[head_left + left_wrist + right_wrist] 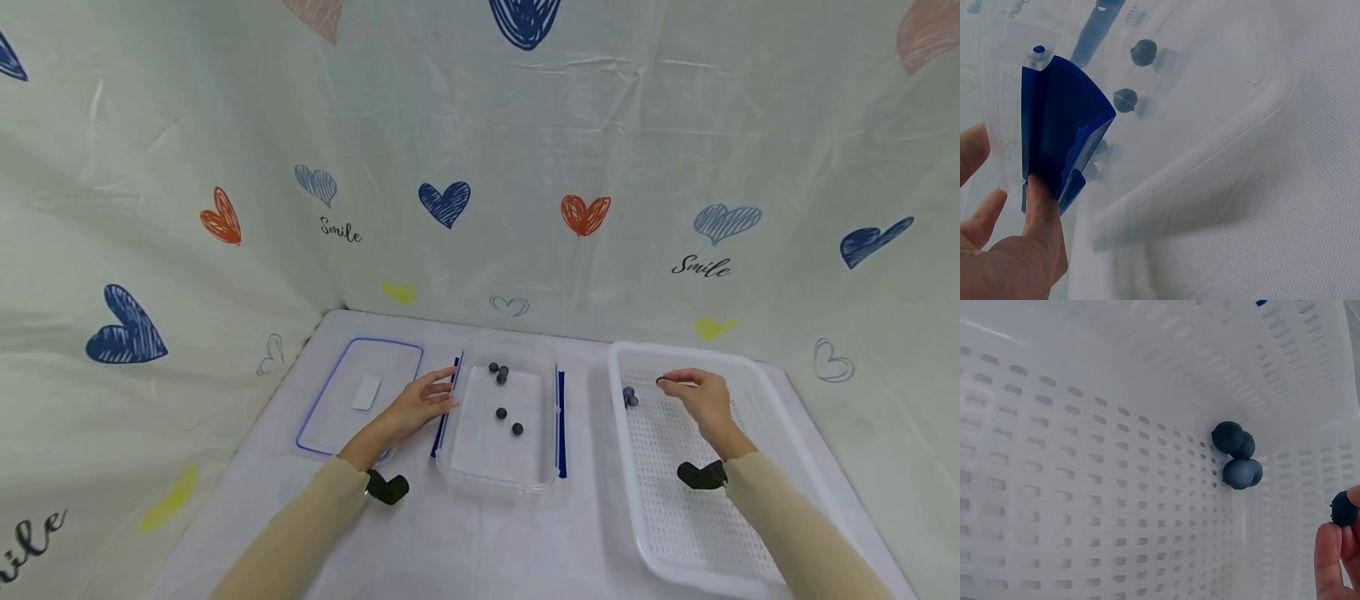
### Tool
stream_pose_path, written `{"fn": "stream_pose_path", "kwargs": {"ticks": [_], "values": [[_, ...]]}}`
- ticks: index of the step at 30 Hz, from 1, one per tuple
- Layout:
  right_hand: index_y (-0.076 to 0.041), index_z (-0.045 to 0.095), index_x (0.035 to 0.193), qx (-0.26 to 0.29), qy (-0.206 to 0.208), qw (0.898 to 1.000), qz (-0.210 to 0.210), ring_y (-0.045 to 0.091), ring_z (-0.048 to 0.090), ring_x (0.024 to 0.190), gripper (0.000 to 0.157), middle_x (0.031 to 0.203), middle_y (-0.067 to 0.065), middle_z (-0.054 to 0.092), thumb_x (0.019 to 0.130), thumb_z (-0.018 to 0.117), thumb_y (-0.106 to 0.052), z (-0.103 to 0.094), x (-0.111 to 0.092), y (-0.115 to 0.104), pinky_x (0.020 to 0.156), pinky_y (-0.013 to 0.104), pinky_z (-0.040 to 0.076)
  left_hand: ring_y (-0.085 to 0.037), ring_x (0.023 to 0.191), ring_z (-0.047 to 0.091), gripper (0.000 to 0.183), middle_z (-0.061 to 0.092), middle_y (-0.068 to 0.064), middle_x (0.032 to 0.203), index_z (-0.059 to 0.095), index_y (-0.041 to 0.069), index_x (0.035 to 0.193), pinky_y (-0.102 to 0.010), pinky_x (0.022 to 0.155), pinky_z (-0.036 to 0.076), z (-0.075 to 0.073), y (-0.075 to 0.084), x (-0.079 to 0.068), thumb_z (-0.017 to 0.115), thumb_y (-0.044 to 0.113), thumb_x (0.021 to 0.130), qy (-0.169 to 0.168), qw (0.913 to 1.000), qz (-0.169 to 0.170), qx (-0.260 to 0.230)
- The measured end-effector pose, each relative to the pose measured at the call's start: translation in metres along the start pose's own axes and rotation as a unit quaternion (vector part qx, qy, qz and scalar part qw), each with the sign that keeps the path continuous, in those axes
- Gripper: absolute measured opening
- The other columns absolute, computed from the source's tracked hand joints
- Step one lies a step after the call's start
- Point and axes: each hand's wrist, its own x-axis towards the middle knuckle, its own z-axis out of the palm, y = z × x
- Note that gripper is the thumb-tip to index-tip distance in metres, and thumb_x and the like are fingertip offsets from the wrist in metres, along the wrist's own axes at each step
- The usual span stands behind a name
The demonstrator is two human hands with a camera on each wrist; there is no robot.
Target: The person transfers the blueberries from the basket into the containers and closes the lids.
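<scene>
R hand [697, 404]: your grip's narrow, pinching one dark berry [1343, 510] over the white basket [675, 533], nr its L side.
L hand [416, 407]: your grip's wide, fingers spread, touching blue latch [1063, 112] on clear box [480, 450].
Box: mid worktop [588, 467], 5 loose berries [501, 413] inside.
Basket clump [1238, 474]: few more berries, touching, nr L wall.
Lid [393, 367]: blue-rimmed, flat, L of box.

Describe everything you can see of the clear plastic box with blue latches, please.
The rectangular, clear plastic box stands lidless on the white cloth-covered table, its corners rounded. Blue plastic flap latches stand unfastened along both long sides. Five small, dark-blue, round balls lie on its floor, three grouped. The bare left hand seems to touch the left latch.
</scene>
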Motion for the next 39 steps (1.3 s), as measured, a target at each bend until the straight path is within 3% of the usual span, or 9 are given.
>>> {"fn": "stream_pose_path", "kwargs": {"ticks": [7,17,23,30,35,39], "values": [[0.011,0.067,0.113,0.000,-0.008,1.000,-0.010,-0.005,0.061,0.076,0.036,0.104,0.005,0.068,0.093,0.072,-0.020,-0.011,-0.003,-0.011,0.079,0.025,0.046,-0.043,0.139,0.035,0.069,0.034,-0.030,0.152,0.033,0.006,0.155,-0.052,0.111,0.034,0.000,0.001,0.000,0.068,0.010,0.096,0.001,1.0000,0.000,0.002],[0.012,0.066,0.115,0.038,-0.022,0.998,-0.034,-0.001,0.065,0.080,0.041,0.096,-0.009,0.068,0.093,0.073,-0.022,-0.022,-0.007,-0.032,0.077,0.018,0.047,-0.043,0.140,0.035,0.068,0.034,-0.030,0.152,0.034,0.006,0.155,-0.052,0.111,0.035,0.003,0.003,-0.001,0.067,0.007,0.096,0.004,1.0000,-0.002,-0.007],[0.010,0.065,0.116,0.043,-0.036,0.998,-0.040,0.003,0.067,0.083,0.043,0.094,-0.014,0.068,0.093,0.073,-0.025,-0.026,-0.010,-0.047,0.081,0.020,0.045,-0.043,0.139,0.035,0.068,0.034,-0.030,0.152,0.034,0.007,0.155,-0.052,0.111,0.035,0.003,0.003,-0.002,0.068,0.008,0.096,0.007,1.0000,-0.005,-0.004],[0.009,0.064,0.118,0.048,-0.057,0.996,-0.056,0.004,0.067,0.086,0.045,0.098,-0.011,0.068,0.094,0.072,-0.028,-0.025,-0.013,-0.064,0.087,0.028,0.046,-0.044,0.140,0.033,0.068,0.032,-0.031,0.152,0.033,0.006,0.155,-0.052,0.112,0.034,0.003,0.003,-0.001,0.068,0.008,0.096,0.006,0.9999,-0.004,-0.011],[0.011,0.065,0.116,0.068,-0.066,0.993,-0.070,0.005,0.069,0.087,0.042,0.097,-0.011,0.069,0.093,0.074,-0.024,-0.020,-0.014,-0.074,0.081,0.017,0.047,-0.044,0.140,0.033,0.068,0.032,-0.031,0.152,0.033,0.006,0.155,-0.051,0.112,0.034,0.003,0.001,-0.001,0.067,0.006,0.096,0.003,0.9997,-0.002,-0.025],[0.010,0.064,0.116,0.085,-0.075,0.991,-0.070,0.006,0.069,0.088,0.042,0.096,-0.011,0.070,0.092,0.074,-0.023,-0.015,-0.013,-0.081,0.083,0.016,0.048,-0.043,0.140,0.033,0.068,0.032,-0.031,0.152,0.033,0.006,0.155,-0.051,0.112,0.034,0.002,0.001,-0.001,0.067,0.006,0.096,0.000,0.9996,0.000,-0.028]]}}
